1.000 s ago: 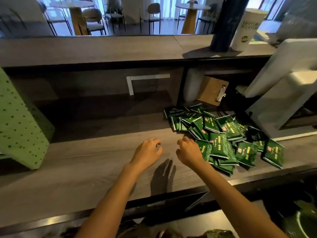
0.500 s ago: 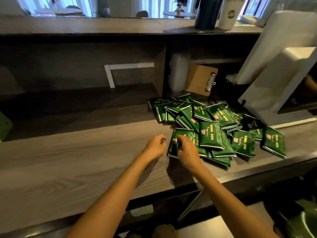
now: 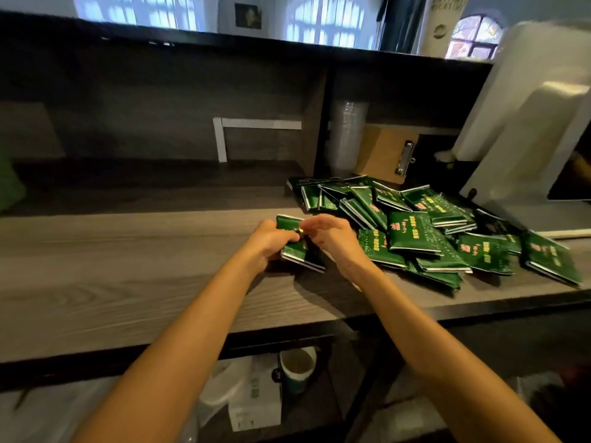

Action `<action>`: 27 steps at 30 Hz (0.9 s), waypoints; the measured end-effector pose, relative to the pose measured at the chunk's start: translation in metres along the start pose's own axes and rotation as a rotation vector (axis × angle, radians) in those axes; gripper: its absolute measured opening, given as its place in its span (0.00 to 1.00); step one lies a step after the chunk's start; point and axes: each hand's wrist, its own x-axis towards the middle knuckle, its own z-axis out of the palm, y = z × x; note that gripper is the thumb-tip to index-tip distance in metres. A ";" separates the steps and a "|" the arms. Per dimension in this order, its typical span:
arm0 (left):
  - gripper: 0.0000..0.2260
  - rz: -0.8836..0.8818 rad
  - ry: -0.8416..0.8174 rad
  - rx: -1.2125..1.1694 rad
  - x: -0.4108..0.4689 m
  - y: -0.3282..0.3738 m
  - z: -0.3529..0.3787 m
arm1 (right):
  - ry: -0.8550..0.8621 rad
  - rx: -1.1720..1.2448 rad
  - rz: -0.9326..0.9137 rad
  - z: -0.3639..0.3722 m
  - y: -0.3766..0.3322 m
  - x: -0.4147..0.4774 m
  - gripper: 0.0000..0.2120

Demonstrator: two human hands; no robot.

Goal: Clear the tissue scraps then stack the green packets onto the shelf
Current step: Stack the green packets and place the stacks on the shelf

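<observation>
Moved since half a second ago: one green packet point(image 3: 300, 255), then at the heap's near edge under the right hand, now drawn left and clear of it.
Item: paper cup point(image 3: 297, 366), below the counter point(image 3: 128, 282).
Item: left hand point(image 3: 268, 243) and right hand point(image 3: 332, 238), fingers of both curled round that packet, probably squaring it for stacking.
Item: heap of green packets point(image 3: 412, 231), loose, just right of the hands.
Item: shelf point(image 3: 160, 177) behind, which I take as the stack's destination.
Item: clipboard point(image 3: 383, 155), leaning at the back.
Tissue scraps: none visible.
</observation>
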 end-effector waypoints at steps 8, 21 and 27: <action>0.22 0.126 0.110 -0.034 0.002 0.025 0.026 | 0.356 -0.843 -0.127 -0.044 0.009 0.008 0.18; 0.09 0.184 0.136 -0.174 0.029 0.020 0.046 | 0.283 -1.071 0.283 -0.077 0.021 0.011 0.23; 0.13 0.151 0.291 -0.054 0.040 0.013 0.024 | 0.191 -0.957 -0.012 -0.055 0.015 0.020 0.23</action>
